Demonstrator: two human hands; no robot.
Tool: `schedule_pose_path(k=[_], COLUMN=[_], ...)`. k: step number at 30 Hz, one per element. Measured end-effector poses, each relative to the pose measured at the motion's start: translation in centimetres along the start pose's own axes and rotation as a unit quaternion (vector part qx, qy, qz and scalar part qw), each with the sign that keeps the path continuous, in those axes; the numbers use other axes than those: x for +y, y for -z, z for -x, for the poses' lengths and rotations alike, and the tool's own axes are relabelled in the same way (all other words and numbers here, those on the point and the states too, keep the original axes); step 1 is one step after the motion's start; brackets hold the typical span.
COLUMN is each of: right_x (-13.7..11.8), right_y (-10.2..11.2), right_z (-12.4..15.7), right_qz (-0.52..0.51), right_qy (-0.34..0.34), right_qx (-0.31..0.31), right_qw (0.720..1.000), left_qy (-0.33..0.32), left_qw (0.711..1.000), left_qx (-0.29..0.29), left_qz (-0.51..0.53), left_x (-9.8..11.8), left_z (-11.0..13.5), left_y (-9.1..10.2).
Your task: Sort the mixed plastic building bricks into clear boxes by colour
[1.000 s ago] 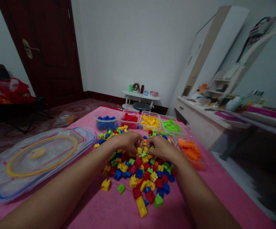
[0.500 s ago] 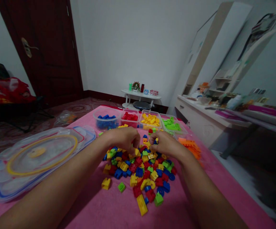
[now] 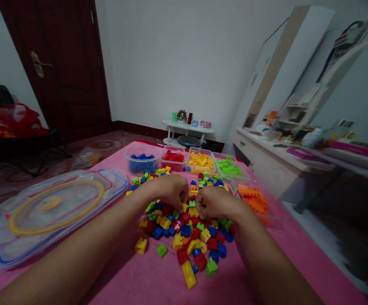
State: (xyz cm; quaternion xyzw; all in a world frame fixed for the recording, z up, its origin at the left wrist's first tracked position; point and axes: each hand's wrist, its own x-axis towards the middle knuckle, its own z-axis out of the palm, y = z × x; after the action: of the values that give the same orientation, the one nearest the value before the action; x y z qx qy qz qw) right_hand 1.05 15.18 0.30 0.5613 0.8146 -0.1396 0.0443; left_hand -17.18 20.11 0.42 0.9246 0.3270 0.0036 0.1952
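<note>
A heap of toy building bricks (image 3: 185,231) in red, yellow, blue and green lies on a pink cloth. My left hand (image 3: 174,190) is closed at the heap's far side, with a yellow brick (image 3: 184,207) at its fingertips. Just to the right, my right hand (image 3: 214,201) reaches down into the heap with its fingers curled; what they grip is hidden. Behind the hands stand clear tubs: a round one of blue bricks (image 3: 142,157), then boxes of red bricks (image 3: 173,156), yellow bricks (image 3: 200,160) and green bricks (image 3: 228,165).
Orange bricks (image 3: 253,199) fill another clear box at the right. Stacked plastic lids (image 3: 57,207) lie on the left of the pink cloth (image 3: 126,275). More mixed bricks (image 3: 139,180) lie beyond my left forearm. A white dresser (image 3: 266,156) stands to the right.
My right hand has come down and nearer into the heap. My left hand has shifted slightly right and nearer, the yellow brick still at its fingertips.
</note>
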Motion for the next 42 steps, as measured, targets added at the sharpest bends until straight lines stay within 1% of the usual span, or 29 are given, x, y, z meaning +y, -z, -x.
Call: schedule_pose_path(k=[3, 5, 6, 8, 10, 12, 15, 16, 18, 20, 22, 24, 26, 28, 30, 32, 34, 36, 38, 39, 41, 42], right_x=[0.2, 0.6, 0.9, 1.5, 2.2, 2.5, 2.1, 1.8, 1.1, 0.4, 0.0, -0.2, 0.0, 0.5, 1.3, 2.2, 3.0, 3.6, 4.0, 4.1, 4.3, 4.3], right_y=[-0.2, -0.2, -0.1, 0.2, 0.7, 1.3, 1.6, 1.5, 1.1, 0.4, -0.1, -0.4, -0.4, 0.1, 0.7, 1.5, 2.2, 2.6, 2.8, 2.8, 2.8, 2.7], right_z=[-0.3, -0.4, -0.4, -0.4, -0.3, -0.3, -0.5, -0.7, -1.2, -1.8, -2.2, -2.5, -2.5, -2.3, -1.9, -1.3, -0.7, -0.3, -0.1, -0.1, -0.2, -0.3], right_qz=[-0.002, -0.015, -0.027, -0.061, -0.101, -0.140, -0.210, -0.234, -0.267, -0.257, -0.230, -0.221, -0.237, -0.256, -0.276, -0.310, -0.359, -0.396, -0.410, -0.411, -0.413, -0.414], right_qy=[-0.005, 0.016, 0.026, 0.039, 0.035, 0.023, 0.000, -0.002, 0.005, 0.012, 0.016, 0.022, 0.032, 0.038, 0.031, 0.010, -0.008, -0.015, -0.018, -0.018, -0.020, -0.021], right_qx=[0.028, 0.045, 0.051, 0.060, 0.088, 0.140, 0.235, 0.261, 0.298, 0.323, 0.339, 0.343, 0.337, 0.353, 0.391, 0.431, 0.457, 0.480, 0.496, 0.500, 0.502, 0.502], right_qw=[1.000, 0.999, 0.998, 0.996, 0.990, 0.980, 0.949, 0.936, 0.916, 0.911, 0.912, 0.913, 0.910, 0.899, 0.877, 0.847, 0.814, 0.782, 0.765, 0.762, 0.760, 0.759], left_qy=[0.031, 0.054, 0.065, 0.084, 0.099, 0.115, 0.135, 0.135, 0.123, 0.109, 0.102, 0.096, 0.088, 0.084, 0.088, 0.109, 0.134, 0.161, 0.182, 0.179, 0.171, 0.168], left_qw=[0.991, 0.970, 0.954, 0.910, 0.855, 0.797, 0.719, 0.699, 0.669, 0.651, 0.644, 0.652, 0.663, 0.667, 0.661, 0.652, 0.645, 0.645, 0.661, 0.679, 0.727, 0.744], left_qx=[0.068, 0.112, 0.123, 0.128, 0.125, 0.124, 0.101, 0.087, 0.060, 0.044, 0.037, 0.034, 0.041, 0.057, 0.076, 0.097, 0.118, 0.139, 0.164, 0.177, 0.231, 0.255], left_qz=[0.113, 0.209, 0.264, 0.385, 0.493, 0.580, 0.674, 0.697, 0.730, 0.750, 0.757, 0.752, 0.742, 0.739, 0.741, 0.744, 0.743, 0.734, 0.709, 0.689, 0.624, 0.595], left_x=[-1.3, -2.0, -2.2, -2.5, -2.4, -2.3, -2.2, -2.2, -2.4, -2.4, -2.4, -2.2, -1.9, -1.7, -1.7, -1.8, -2.0, -2.2, -2.5, -2.6, -3.0, -3.2], left_z=[-0.8, -1.4, -1.7, -2.1, -2.3, -2.4, -2.7, -2.7, -2.9, -2.9, -2.9, -2.9, -2.9, -3.0, -3.2, -3.7, -4.9, -6.7, -9.0, -10.3, -12.8, -13.9], left_y=[-0.2, -0.6, -0.8, -1.2, -1.5, -1.6, -1.6, -1.6, -1.7, -1.8, -2.0, -2.2, -2.5, -2.9, -3.1, -3.1, -2.5, -1.4, 0.2, 1.1, 2.7, 3.4])
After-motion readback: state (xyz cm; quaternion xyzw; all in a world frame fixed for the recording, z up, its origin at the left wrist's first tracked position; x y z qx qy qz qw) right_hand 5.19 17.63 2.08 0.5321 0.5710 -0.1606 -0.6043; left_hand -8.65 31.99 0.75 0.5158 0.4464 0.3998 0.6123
